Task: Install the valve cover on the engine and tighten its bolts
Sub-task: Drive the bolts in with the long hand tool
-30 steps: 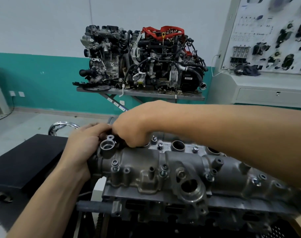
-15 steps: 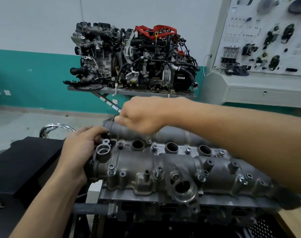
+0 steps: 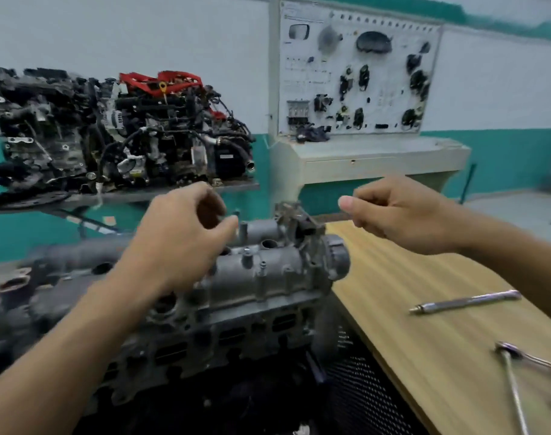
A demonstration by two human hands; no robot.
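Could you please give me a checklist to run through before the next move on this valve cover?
1. Valve cover on the engine: ok, it sits in place.
2. Bolts driven down: not ok, one bolt seems to stand proud.
3. Left hand holding a bolt: cannot tell, blurred.
4. Right hand free: cannot tell, fingers curled.
5. Extension bar and ratchet on the wooden table: ok.

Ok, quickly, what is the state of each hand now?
Left hand: curled, holding cannot be told.
Right hand: closed, nothing visible in it.
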